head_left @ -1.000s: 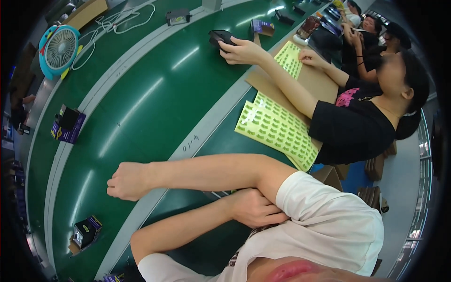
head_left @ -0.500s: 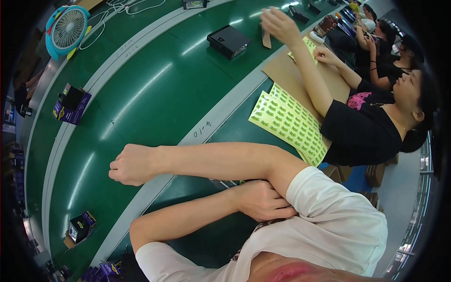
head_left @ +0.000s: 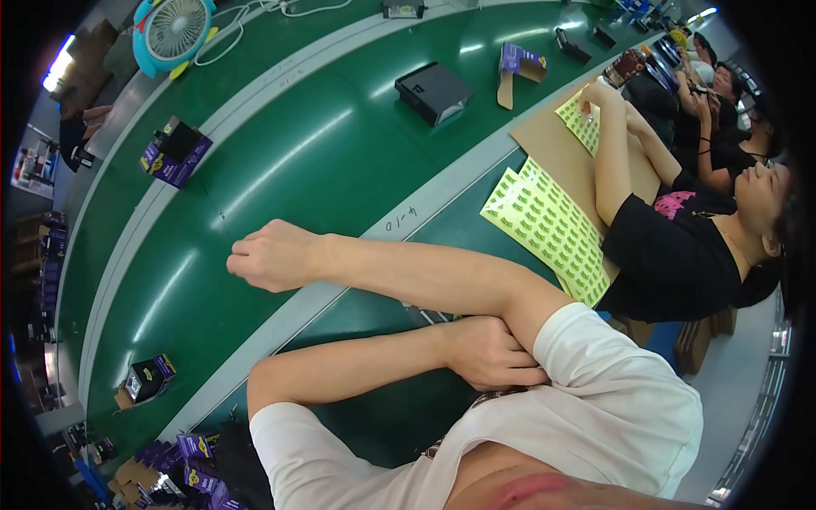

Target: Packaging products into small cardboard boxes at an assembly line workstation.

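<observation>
My right hand (head_left: 276,255) is curled into a fist over the green conveyor belt (head_left: 280,183), its arm stretched leftward across the view. Nothing shows in its fingers. Underneath that arm, my left hand (head_left: 493,353) is closed, with bent fingers against my white shirt (head_left: 586,348) near the right sleeve. Whether it grips cloth there is hidden. A few slim metallic things (head_left: 425,314) on the dark green bench lie partly covered between my arms.
Yellow sheets of green stickers (head_left: 544,225) lie beside a co-worker (head_left: 671,246), whose hands are at another sheet (head_left: 582,119). The belt carries a black box (head_left: 433,92), an open purple carton (head_left: 521,66) and more boxes (head_left: 174,153). A blue fan (head_left: 174,32) stands far left.
The whole view has shifted. The co-worker's raised hand has come back from the belt to the sticker sheet, uncovering the purple carton. My left hand stays against the shirt.
</observation>
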Demonstrator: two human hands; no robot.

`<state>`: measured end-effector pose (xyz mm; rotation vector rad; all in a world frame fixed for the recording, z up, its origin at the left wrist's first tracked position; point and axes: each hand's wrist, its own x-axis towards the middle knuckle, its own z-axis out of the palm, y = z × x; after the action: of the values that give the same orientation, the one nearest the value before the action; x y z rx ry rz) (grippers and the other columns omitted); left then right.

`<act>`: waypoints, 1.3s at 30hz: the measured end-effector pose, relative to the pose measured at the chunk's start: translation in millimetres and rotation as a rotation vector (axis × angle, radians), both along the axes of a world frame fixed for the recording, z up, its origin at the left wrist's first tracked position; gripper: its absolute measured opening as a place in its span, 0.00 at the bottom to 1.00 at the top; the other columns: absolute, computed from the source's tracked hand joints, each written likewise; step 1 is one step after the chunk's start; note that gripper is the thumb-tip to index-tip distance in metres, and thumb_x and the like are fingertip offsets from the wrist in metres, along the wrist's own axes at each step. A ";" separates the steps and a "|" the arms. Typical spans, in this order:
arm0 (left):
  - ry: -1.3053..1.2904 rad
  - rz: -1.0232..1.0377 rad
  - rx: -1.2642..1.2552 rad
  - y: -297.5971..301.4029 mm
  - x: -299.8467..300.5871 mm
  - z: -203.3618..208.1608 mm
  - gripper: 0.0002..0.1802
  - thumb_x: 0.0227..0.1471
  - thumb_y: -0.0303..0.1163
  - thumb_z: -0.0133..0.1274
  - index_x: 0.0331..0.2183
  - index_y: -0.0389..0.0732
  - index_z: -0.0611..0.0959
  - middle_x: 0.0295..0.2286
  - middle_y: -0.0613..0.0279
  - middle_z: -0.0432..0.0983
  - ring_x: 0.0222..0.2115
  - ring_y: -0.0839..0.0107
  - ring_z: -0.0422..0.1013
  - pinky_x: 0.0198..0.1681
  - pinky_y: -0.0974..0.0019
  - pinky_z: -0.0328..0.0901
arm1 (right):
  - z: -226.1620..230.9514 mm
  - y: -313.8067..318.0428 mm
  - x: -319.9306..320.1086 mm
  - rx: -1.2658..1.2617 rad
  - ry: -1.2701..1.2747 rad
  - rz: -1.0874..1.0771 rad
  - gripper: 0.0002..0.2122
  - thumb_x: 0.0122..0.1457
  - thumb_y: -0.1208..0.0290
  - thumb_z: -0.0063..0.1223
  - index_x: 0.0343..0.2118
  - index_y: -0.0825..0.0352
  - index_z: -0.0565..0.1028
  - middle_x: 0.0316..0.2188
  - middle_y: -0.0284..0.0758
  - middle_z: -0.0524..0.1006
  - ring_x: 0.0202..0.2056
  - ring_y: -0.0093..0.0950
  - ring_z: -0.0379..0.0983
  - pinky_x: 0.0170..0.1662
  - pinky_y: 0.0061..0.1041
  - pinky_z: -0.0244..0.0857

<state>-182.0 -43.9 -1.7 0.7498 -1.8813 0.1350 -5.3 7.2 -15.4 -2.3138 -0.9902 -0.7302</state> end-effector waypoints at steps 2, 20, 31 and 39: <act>-0.029 -0.004 -0.020 -4.1 -2.6 0.1 0.11 0.52 0.32 0.47 0.38 0.43 0.78 0.31 0.63 0.75 0.26 0.67 0.70 0.27 0.69 0.66 | -0.3 -8.2 3.3 0.118 -0.022 -0.054 0.05 0.50 0.75 0.54 0.30 0.62 0.72 0.25 0.32 0.73 0.25 0.30 0.73 0.27 0.28 0.67; -0.150 0.039 0.046 -1.0 10.5 12.8 0.15 0.43 0.23 0.53 0.38 0.39 0.79 0.34 0.63 0.77 0.20 0.71 0.67 0.21 0.72 0.62 | 29.6 -239.6 -18.2 -0.110 0.501 -0.836 0.43 0.46 0.36 0.58 0.62 0.56 0.63 0.62 0.50 0.58 0.52 0.50 0.66 0.56 0.42 0.59; -0.145 0.040 0.041 5.5 11.6 11.2 0.14 0.43 0.26 0.54 0.37 0.40 0.80 0.32 0.63 0.76 0.22 0.71 0.69 0.23 0.73 0.63 | 14.8 -142.2 -33.3 -0.044 0.223 -0.803 0.38 0.43 0.49 0.65 0.59 0.56 0.66 0.59 0.42 0.65 0.46 0.45 0.68 0.50 0.39 0.66; -0.154 0.115 -0.103 -6.9 29.5 35.2 0.09 0.44 0.24 0.51 0.31 0.39 0.83 0.31 0.58 0.78 0.21 0.70 0.71 0.23 0.73 0.65 | 10.8 -134.1 -27.7 0.082 0.146 -0.664 0.39 0.39 0.55 0.68 0.59 0.53 0.67 0.58 0.39 0.65 0.45 0.43 0.69 0.51 0.35 0.67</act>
<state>-152.6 -50.8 33.5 0.7959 -1.9598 0.3686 -33.0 -126.9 -4.7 -2.5825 -0.1018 -0.8067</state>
